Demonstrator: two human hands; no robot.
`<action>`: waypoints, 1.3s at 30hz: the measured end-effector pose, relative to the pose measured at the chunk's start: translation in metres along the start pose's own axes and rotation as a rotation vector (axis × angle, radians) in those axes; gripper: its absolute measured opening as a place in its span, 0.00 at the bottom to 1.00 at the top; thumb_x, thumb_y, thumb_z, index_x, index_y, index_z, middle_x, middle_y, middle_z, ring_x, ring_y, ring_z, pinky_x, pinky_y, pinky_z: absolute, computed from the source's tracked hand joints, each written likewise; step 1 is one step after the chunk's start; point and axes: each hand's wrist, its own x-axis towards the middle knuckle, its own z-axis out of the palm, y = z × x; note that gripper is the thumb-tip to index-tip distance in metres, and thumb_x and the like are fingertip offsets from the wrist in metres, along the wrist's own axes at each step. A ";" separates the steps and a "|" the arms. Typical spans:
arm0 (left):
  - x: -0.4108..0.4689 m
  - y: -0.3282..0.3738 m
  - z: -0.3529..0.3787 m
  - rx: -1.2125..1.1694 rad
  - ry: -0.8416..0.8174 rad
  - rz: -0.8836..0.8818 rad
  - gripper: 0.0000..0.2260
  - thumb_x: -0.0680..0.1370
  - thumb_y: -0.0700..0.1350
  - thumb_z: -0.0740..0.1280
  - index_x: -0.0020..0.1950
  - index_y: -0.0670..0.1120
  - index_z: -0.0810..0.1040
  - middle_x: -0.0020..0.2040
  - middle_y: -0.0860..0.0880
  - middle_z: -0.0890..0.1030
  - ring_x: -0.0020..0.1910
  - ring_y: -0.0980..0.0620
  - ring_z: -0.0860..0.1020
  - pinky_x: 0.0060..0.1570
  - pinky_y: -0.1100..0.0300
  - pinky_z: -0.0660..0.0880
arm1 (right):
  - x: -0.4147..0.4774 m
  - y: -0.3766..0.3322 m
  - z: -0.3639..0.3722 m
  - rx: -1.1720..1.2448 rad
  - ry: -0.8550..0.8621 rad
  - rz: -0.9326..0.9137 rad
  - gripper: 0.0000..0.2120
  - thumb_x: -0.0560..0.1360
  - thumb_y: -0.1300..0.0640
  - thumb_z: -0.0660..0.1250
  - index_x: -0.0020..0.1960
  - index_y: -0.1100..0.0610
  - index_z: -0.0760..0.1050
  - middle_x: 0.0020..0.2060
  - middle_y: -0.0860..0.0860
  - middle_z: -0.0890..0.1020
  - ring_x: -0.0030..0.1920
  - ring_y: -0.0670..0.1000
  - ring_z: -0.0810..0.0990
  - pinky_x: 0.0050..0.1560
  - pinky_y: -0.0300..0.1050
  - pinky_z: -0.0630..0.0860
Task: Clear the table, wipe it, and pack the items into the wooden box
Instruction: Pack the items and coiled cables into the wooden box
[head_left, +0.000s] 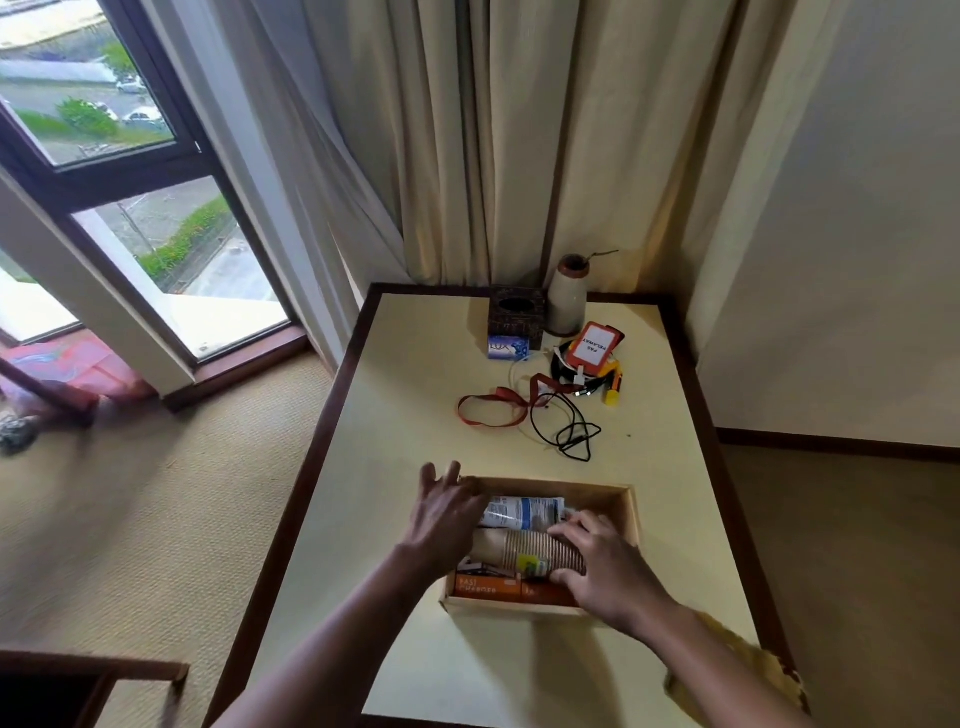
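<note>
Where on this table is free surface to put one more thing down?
Free: the left strip of the cream table top, beside the light wooden box and red lanyard; also the near strip before the box. Crowded: the far right, around the dark tissue box, grey vase, orange badge and black cable.

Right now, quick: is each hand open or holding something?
Left hand: open, fingers spread over the wooden box's far left corner.
Right hand: fingers curled round the end of the paper cup stack lying in the box.
</note>
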 end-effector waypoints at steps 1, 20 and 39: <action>0.000 0.001 -0.001 -0.004 0.002 -0.004 0.18 0.77 0.53 0.72 0.66 0.53 0.78 0.68 0.52 0.79 0.62 0.47 0.71 0.58 0.48 0.59 | 0.002 -0.002 0.000 0.002 0.014 -0.010 0.26 0.75 0.46 0.72 0.72 0.44 0.70 0.67 0.43 0.71 0.69 0.46 0.67 0.68 0.50 0.73; 0.045 0.007 -0.022 -0.276 0.210 -0.149 0.11 0.81 0.45 0.68 0.62 0.51 0.82 0.59 0.51 0.84 0.56 0.52 0.80 0.57 0.51 0.76 | 0.041 0.005 -0.028 0.343 0.248 0.042 0.15 0.81 0.47 0.64 0.65 0.49 0.76 0.59 0.42 0.73 0.59 0.45 0.77 0.53 0.43 0.82; 0.313 -0.004 0.029 -0.647 -0.022 -0.283 0.08 0.82 0.43 0.64 0.49 0.44 0.82 0.47 0.48 0.84 0.44 0.53 0.80 0.40 0.62 0.74 | 0.298 0.130 -0.107 0.547 0.498 0.567 0.17 0.81 0.56 0.64 0.67 0.63 0.76 0.64 0.60 0.80 0.64 0.59 0.78 0.53 0.37 0.71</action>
